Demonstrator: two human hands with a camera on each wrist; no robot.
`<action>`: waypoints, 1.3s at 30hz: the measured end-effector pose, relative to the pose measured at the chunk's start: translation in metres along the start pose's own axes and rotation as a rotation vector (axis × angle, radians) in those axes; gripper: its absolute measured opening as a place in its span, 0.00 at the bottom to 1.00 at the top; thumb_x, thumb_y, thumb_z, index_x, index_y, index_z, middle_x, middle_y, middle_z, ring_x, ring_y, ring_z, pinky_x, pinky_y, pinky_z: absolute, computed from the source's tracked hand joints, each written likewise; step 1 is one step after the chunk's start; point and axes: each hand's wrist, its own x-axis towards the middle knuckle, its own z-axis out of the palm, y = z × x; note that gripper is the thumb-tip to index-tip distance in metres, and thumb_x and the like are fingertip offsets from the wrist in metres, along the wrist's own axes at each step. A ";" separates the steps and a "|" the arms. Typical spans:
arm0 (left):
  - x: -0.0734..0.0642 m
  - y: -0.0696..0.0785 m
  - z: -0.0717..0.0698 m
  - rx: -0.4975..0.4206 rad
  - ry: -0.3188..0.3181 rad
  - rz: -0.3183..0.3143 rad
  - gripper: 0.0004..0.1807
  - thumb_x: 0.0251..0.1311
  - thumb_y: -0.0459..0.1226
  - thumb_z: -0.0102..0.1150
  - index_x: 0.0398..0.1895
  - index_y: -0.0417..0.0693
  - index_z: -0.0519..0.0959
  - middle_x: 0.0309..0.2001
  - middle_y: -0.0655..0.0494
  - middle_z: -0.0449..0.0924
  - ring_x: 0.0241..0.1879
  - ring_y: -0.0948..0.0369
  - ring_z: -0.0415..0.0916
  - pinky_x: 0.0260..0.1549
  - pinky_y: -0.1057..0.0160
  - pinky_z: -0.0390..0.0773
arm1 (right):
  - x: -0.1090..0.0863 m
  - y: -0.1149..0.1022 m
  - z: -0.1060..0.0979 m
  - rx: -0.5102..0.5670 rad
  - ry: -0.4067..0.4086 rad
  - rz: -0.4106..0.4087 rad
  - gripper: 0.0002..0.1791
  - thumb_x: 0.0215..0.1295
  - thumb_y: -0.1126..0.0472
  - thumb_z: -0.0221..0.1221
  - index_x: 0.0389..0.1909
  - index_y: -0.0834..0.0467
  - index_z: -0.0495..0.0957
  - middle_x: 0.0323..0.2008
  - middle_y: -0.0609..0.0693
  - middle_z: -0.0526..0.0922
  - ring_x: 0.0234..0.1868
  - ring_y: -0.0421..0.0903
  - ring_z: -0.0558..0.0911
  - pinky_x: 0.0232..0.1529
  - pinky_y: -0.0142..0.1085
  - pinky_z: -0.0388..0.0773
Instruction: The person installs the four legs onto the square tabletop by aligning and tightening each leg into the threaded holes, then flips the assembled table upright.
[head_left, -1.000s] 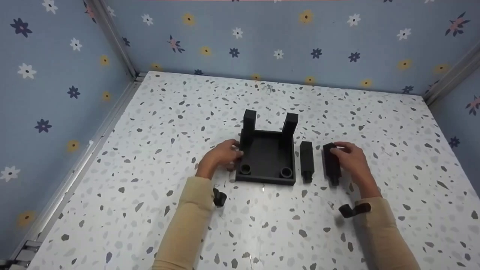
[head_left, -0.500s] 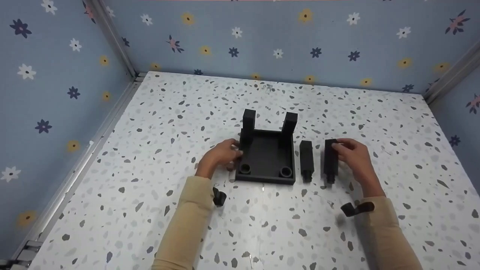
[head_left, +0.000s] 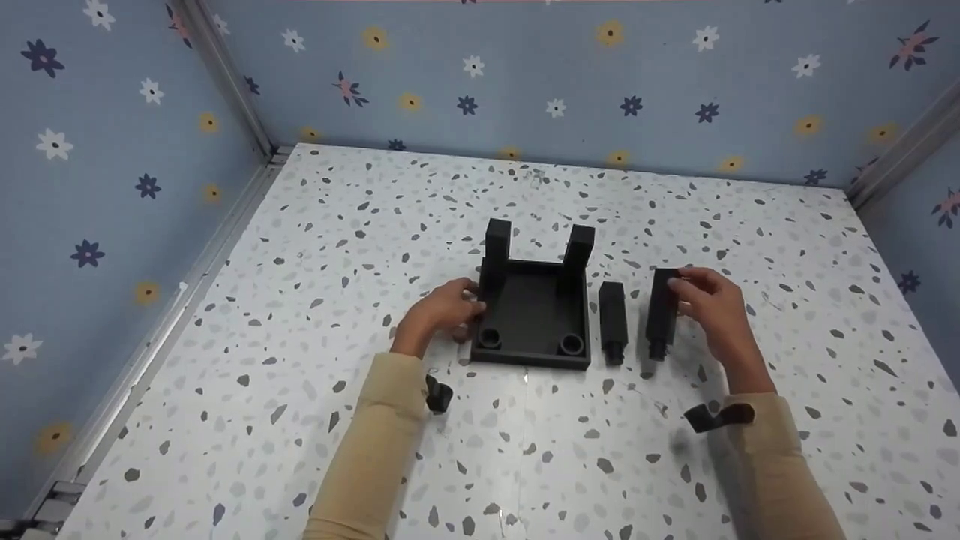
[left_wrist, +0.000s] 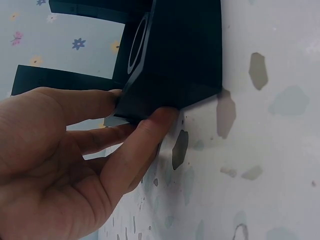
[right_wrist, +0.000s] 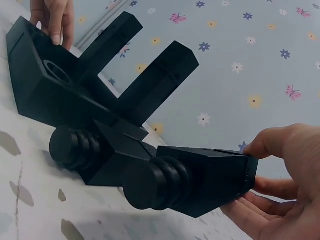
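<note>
My left hand (head_left: pixel 441 309) pinches the left wall of a black, tray-like tabletop (head_left: pixel 531 311) lying upside down, thumb over the rim and fingers outside. Two square legs, a left one (head_left: pixel 497 251) and a right one (head_left: pixel 578 251), stand upright in its far corners. Round sockets show at the near corners, one on the left (head_left: pixel 489 339) and another on the right (head_left: pixel 571 344). With thumb and fingertips, my right hand (head_left: pixel 716 319) holds the far end of a loose black leg (right_wrist: pixel 210 175), its ridged, screw-like end towards me. A similar leg (head_left: pixel 613 319) lies between it and the tabletop.
The speckled white table (head_left: pixel 525 465) reaches back to a blue flowered panel (head_left: pixel 510 82). Another panel (head_left: pixel 97 225) rises along the left side, with a metal rail (head_left: pixel 165 307) at its foot. Black straps with small mounts sit on both wrists.
The leg in my right hand has shifted away from me and swung slightly, its far end now farther back and its near end more to the left. My left hand and the tabletop stay put.
</note>
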 end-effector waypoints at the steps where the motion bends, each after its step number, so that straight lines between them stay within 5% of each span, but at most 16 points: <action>1: 0.000 0.000 0.000 -0.002 -0.001 0.000 0.23 0.69 0.41 0.49 0.65 0.46 0.65 0.51 0.46 0.77 0.47 0.55 0.78 0.47 0.58 0.77 | 0.000 -0.001 0.000 0.011 0.004 0.001 0.24 0.64 0.50 0.61 0.56 0.57 0.71 0.45 0.46 0.74 0.43 0.37 0.79 0.41 0.27 0.79; 8: 0.000 0.000 0.000 0.000 0.004 0.010 0.23 0.69 0.41 0.50 0.65 0.46 0.65 0.52 0.46 0.77 0.47 0.54 0.78 0.50 0.57 0.75 | -0.004 -0.011 0.004 0.047 0.010 -0.038 0.23 0.62 0.51 0.62 0.55 0.57 0.72 0.44 0.46 0.74 0.43 0.37 0.80 0.41 0.26 0.79; 15: 0.001 -0.002 0.000 -0.006 0.000 0.019 0.23 0.69 0.40 0.50 0.65 0.46 0.65 0.52 0.46 0.77 0.47 0.54 0.78 0.50 0.56 0.76 | -0.010 -0.020 0.009 0.223 0.000 -0.101 0.21 0.60 0.58 0.65 0.51 0.61 0.73 0.42 0.49 0.75 0.42 0.39 0.80 0.42 0.27 0.80; 39: -0.001 -0.001 -0.001 0.002 -0.001 0.031 0.23 0.68 0.40 0.50 0.64 0.45 0.66 0.52 0.45 0.77 0.49 0.53 0.78 0.54 0.55 0.73 | -0.029 -0.046 0.034 0.266 -0.029 -0.329 0.24 0.59 0.59 0.65 0.54 0.66 0.73 0.44 0.52 0.75 0.46 0.42 0.81 0.44 0.29 0.80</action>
